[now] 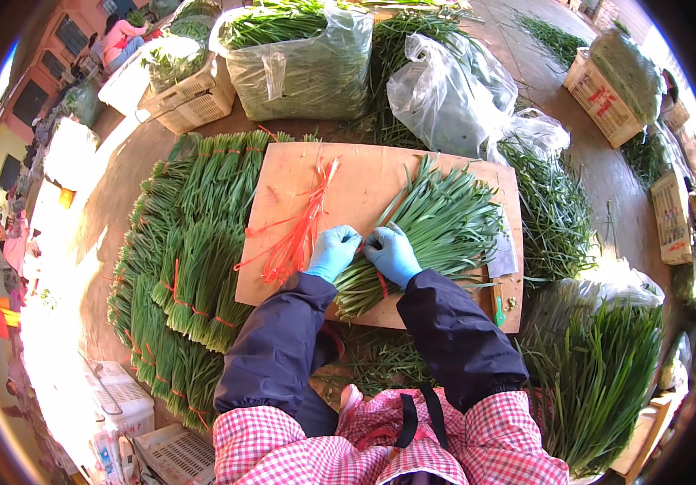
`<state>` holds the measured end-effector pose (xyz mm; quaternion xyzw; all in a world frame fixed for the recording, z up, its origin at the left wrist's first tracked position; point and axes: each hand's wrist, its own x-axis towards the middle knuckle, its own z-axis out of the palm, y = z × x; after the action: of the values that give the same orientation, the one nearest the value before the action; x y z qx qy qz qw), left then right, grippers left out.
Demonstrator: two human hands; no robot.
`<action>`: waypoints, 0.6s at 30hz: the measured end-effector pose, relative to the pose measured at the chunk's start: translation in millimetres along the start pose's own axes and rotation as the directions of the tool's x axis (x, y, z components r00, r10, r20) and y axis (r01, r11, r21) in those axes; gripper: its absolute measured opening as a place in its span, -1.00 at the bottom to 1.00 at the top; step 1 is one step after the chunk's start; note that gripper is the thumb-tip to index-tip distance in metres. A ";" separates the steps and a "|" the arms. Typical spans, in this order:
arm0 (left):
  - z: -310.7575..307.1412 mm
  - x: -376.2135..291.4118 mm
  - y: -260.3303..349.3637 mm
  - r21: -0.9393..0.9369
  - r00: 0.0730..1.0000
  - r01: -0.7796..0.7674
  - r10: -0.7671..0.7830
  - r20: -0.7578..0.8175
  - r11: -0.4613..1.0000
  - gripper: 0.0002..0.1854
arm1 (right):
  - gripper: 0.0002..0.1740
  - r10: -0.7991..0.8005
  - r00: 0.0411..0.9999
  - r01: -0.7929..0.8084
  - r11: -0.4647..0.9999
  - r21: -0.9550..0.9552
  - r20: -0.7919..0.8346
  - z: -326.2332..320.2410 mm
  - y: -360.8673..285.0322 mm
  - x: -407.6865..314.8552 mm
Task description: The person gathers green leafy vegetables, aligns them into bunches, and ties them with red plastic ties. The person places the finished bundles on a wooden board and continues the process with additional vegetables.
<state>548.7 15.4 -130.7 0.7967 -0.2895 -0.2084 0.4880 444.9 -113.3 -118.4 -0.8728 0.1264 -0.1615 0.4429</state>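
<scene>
On a wooden board lies a loose bunch of long green leaves, likely garlic chives, with a red plastic strip around its stem end. My left hand, in a blue glove, is closed at the bunch's left side, its fingertips pinching the strip. Facing it, my gloved right hand rests over the stems and also pinches the strip; the fingertips partly hide it. A pile of loose red strips is left of my left hand. Right of the bunch lies a cleaver with a wood and green handle.
Tied chive bundles are stacked left of the board. Loose chives and a plastic-lined load of chives stand at the right. Beyond the board are a wrapped crate and a clear plastic bag. A person sits far left.
</scene>
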 end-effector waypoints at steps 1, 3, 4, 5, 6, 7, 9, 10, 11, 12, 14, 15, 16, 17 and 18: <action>0.4 -3.4 5.2 0.094 0.987 -0.143 0.148 -0.055 0.985 -0.92 | -0.88 0.007 1.000 -0.007 0.999 0.039 -0.003 -1.1 -0.6 -1.0; 1.7 -10.6 17.9 0.294 0.921 -0.324 0.371 -0.118 0.899 -0.92 | -0.81 0.042 0.998 -0.048 0.991 0.125 0.050 -5.4 -0.1 -1.8; 0.4 -13.7 24.2 0.329 0.907 -0.371 0.414 -0.071 0.869 -0.94 | -0.79 0.034 0.996 -0.047 0.986 0.161 0.081 -7.1 0.4 -1.8; 0.5 -14.8 30.9 0.402 0.896 -0.395 0.443 -0.031 0.826 -0.94 | -0.78 0.006 0.995 -0.025 0.981 0.194 0.096 -9.1 1.2 -2.0; 1.2 -16.0 36.9 0.467 0.873 -0.430 0.488 -0.003 0.773 -0.94 | -0.82 0.037 0.991 -0.062 0.978 0.198 0.128 -9.7 1.7 -2.0; 1.6 -16.5 42.2 0.528 0.841 -0.469 0.541 0.021 0.708 -0.94 | -0.83 0.022 0.990 -0.049 0.980 0.193 0.140 -11.1 2.6 -2.4; 2.9 -17.7 49.9 0.561 0.833 -0.481 0.551 0.054 0.673 -0.94 | -0.86 0.032 0.987 -0.056 0.988 0.145 0.160 -13.1 4.6 -3.0; 3.4 -19.6 52.0 0.563 0.831 -0.480 0.555 0.044 0.673 -0.94 | -0.88 0.027 0.987 -0.053 0.985 0.164 0.156 -14.2 5.9 -4.0; 4.7 -21.6 53.3 0.563 0.827 -0.481 0.561 0.036 0.672 -0.94 | -0.86 0.017 0.993 -0.042 0.977 0.211 0.119 -14.2 7.0 -5.2; 3.6 -24.6 53.3 0.515 0.842 -0.479 0.537 0.043 0.711 -0.94 | -0.85 0.093 0.978 -0.134 0.967 0.218 0.187 -15.4 9.1 -5.5; 2.8 -33.4 52.6 0.443 0.922 -0.323 0.384 -0.052 0.836 -0.76 | -0.78 0.105 0.959 -0.164 0.963 0.212 0.265 -15.3 13.0 -6.7; 1.7 -37.6 52.3 0.465 0.896 -0.340 0.431 -0.103 0.817 -0.68 | -0.80 0.088 0.973 -0.133 0.969 0.209 0.213 -14.2 15.0 -7.4; -1.0 -41.9 52.4 0.530 0.900 -0.345 0.434 -0.048 0.775 -0.52 | -0.81 0.060 0.977 -0.110 0.964 0.244 0.203 -12.8 16.9 -7.3; -2.1 -46.1 53.6 0.578 0.938 -0.305 0.343 0.045 0.757 -0.44 | -0.83 0.023 0.983 -0.068 0.965 0.253 0.180 -11.5 19.0 -6.5; -3.7 -50.2 55.8 0.612 0.962 -0.273 0.226 0.154 0.742 -0.38 | -0.82 -0.054 0.991 0.025 0.975 0.222 0.125 -9.5 20.5 -6.4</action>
<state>499.2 31.3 -76.5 0.8595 -0.4631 -0.0606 0.2077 433.6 -129.7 -130.9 -0.8295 0.0612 -0.1257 0.5408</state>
